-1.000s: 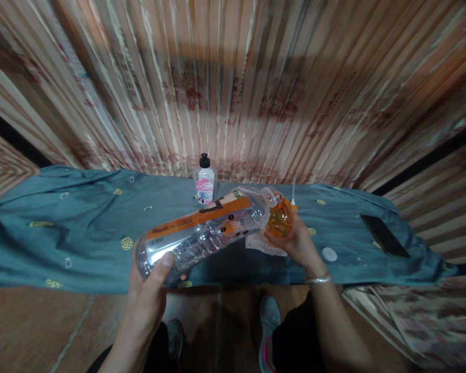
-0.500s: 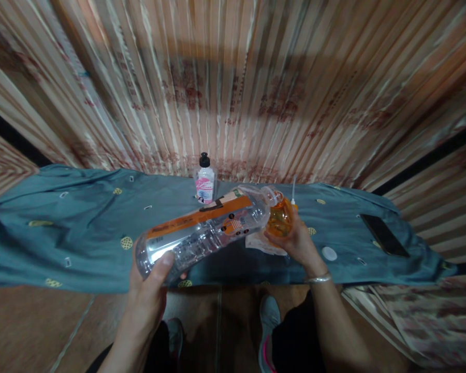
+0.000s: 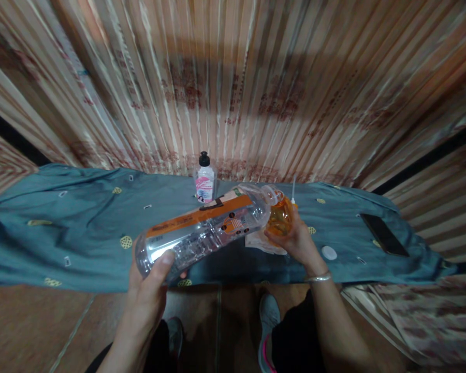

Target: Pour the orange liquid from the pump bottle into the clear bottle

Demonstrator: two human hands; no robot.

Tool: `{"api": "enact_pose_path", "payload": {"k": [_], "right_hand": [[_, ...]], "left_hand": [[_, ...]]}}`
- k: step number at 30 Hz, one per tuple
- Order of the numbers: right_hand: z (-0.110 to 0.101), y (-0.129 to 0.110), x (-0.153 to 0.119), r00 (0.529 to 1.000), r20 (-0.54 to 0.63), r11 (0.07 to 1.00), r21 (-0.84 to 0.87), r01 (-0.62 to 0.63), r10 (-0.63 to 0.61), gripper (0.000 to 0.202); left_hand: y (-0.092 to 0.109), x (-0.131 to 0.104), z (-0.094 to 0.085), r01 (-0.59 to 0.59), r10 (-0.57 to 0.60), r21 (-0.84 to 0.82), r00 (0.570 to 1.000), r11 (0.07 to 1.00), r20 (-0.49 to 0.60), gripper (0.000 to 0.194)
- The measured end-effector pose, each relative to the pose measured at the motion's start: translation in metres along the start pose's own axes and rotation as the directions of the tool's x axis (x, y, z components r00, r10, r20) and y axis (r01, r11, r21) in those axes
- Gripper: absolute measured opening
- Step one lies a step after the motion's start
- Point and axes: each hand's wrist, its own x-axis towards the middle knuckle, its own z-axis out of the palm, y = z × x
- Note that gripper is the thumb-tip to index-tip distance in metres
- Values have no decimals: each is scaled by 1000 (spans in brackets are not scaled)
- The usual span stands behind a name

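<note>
My left hand [image 3: 151,282] is wrapped round the base of a large clear plastic bottle [image 3: 205,233] with an orange-and-silver label. The bottle lies tilted, its uncapped mouth to the right and higher than its base. That mouth meets the top of a small orange see-through bottle [image 3: 278,220], which my right hand [image 3: 297,241] grips from the right. Some liquid seems to be in the orange bottle, but whether any flows between the two I cannot tell. Beneath them a pale packet or cloth [image 3: 262,243] shows in part. Behind stands a thin white tube on an orange cap [image 3: 294,199].
A clear bottle with a black cap and pink label [image 3: 204,184] stands at the back of the teal cloth-covered table [image 3: 89,223]. To the right lie a white round lid [image 3: 329,253] and a dark phone [image 3: 384,234]. A patterned curtain [image 3: 233,93] hangs close behind.
Almost nothing differs. Both hands keep their hold, and the two bottles stay mouth to mouth at nearly the same tilt.
</note>
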Motion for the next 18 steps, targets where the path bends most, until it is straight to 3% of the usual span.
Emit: {"api": "enact_pose_path", "payload": {"k": [18], "right_hand": [[-2,0,-1,999,23,998,37,-50,49,90]], "left_hand": [[-3,1,-4,4,-4,14,1000,1000,-14,60]]}}
